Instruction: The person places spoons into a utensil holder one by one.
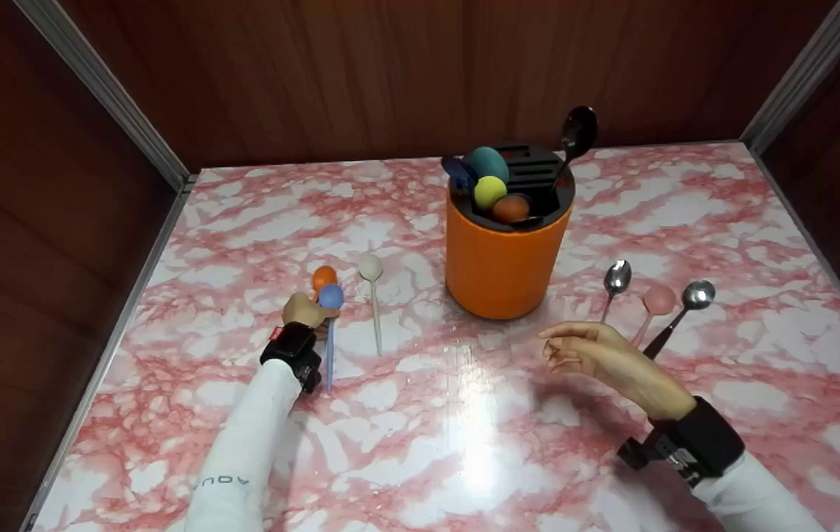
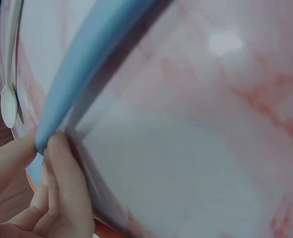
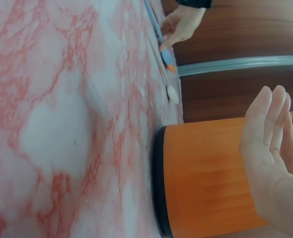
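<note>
My left hand (image 1: 306, 312) pinches the handle of a blue spoon (image 1: 331, 297) between thumb and fingertips, just below its bowl. In the left wrist view the blue handle (image 2: 82, 64) runs up from the fingertips, close over the table. An orange spoon (image 1: 324, 277) lies partly hidden behind that hand. To its right is a cream spoon (image 1: 371, 267). My right hand (image 1: 597, 358) hovers over the table with relaxed fingers and holds nothing. Right by it lie a steel spoon (image 1: 617, 276), a pink spoon (image 1: 659, 300) and a dark-handled steel spoon (image 1: 699, 294), their lower ends partly covered.
An orange cylindrical utensil holder (image 1: 504, 266) with a black slotted top stands at the back centre. In it are teal (image 1: 490, 164), yellow (image 1: 490, 192), brown (image 1: 511, 209) and black spoons (image 1: 579, 131). Wood panels (image 1: 420, 74) enclose the marbled pink table (image 1: 420, 458).
</note>
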Motion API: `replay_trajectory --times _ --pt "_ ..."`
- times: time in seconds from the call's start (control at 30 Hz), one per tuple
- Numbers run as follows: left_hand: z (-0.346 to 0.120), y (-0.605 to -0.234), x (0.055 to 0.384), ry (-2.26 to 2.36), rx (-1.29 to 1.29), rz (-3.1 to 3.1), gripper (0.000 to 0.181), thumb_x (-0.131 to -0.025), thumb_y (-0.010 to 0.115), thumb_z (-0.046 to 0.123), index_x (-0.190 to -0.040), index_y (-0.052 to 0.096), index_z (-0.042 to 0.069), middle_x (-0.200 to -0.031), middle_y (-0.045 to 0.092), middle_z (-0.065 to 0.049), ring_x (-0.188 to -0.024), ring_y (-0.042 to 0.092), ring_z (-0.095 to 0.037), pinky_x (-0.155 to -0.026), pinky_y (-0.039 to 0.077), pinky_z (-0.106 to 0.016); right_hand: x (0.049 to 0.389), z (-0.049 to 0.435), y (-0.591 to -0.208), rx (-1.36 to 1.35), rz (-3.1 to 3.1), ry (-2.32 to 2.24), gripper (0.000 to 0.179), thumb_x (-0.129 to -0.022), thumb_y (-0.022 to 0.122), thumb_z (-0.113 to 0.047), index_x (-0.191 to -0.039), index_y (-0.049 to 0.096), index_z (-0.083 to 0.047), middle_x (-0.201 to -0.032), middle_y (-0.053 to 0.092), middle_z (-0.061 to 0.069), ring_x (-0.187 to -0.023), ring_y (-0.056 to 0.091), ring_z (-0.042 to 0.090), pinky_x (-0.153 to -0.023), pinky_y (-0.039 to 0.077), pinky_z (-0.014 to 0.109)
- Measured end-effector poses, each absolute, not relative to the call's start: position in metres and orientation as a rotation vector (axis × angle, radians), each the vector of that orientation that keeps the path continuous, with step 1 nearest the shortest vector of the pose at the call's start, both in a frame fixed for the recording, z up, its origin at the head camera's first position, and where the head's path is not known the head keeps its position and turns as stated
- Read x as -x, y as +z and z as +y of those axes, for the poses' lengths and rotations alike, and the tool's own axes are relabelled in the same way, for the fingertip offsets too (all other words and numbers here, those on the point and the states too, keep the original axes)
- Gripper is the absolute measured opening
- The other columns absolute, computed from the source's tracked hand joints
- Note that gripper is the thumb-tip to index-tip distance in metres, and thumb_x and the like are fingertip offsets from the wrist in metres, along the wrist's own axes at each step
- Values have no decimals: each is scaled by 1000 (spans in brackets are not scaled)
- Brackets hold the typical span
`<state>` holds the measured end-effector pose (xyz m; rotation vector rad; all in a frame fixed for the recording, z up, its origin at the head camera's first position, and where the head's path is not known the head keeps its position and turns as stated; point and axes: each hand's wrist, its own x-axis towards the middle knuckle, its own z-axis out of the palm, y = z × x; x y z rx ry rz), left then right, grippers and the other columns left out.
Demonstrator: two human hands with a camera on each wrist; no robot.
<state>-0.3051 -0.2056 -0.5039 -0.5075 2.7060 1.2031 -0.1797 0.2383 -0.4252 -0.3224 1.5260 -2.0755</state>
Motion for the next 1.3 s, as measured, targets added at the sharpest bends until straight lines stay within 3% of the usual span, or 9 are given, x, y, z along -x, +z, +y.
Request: replay_trajectory --times 0.1,0.23,0.37,0.6,0.77,1.07,1.3 --pt "-192 -473 283 1418 569 2563 24 -79 78 6 -83 61 -10 -55 62 -12 -39 58 -12 -42 54 -22 180 237 -426 333 1505 -2086 27 -101 48 -1 -109 71 -10 -96 67 2 -87 66 14 -84 56 27" --pt "-189 -470 280 1645 664 2366 19 -81 75 1 -75 57 -2 -47 55 -1 -35 53 -7 -37 50 -18 181 237 -427 346 1493 -2088 27 -101 47 -1 -109 71 -10 -96 67 2 -88 66 14 -84 56 28" --pt "-185 -469 280 1728 711 2290 18 -81 74 2 -75 58 -2 -49 56 -2 -37 55 -7 -39 51 -18 181 237 -428 340 1490 -2085 27 -101 47 -1 -109 71 -10 -96 67 3 -88 66 14 -84 56 28" --pt "-171 -465 279 1852 726 2219 24 -81 75 5 -93 63 -11 -51 59 -2 -41 57 -8 -42 53 -20 182 235 -430 336 1472 -2096 27 -101 47 0 -110 71 -9 -96 69 4 -87 66 14 -84 57 28" --pt "-157 -456 273 1985 684 2079 19 -83 73 3 -93 67 -13 -55 63 -6 -43 59 -10 -46 55 -20 183 231 -431 323 1523 -2070 25 -101 48 -2 -110 71 -10 -97 68 3 -87 66 14 -84 56 28" --pt "-136 -445 268 2110 712 1871 7 -86 68 -2 -84 68 -8 -54 62 -6 -44 59 -11 -51 57 -23 185 222 -432 288 1556 -2038 22 -100 51 -5 -110 70 -9 -95 68 4 -86 66 14 -84 57 30" --pt "-122 -446 267 2161 699 1837 14 -86 69 -1 -74 62 0 -56 62 -6 -44 59 -11 -51 58 -24 185 218 -436 294 1555 -2008 23 -101 50 -5 -113 69 -7 -96 68 4 -86 66 13 -85 56 31"
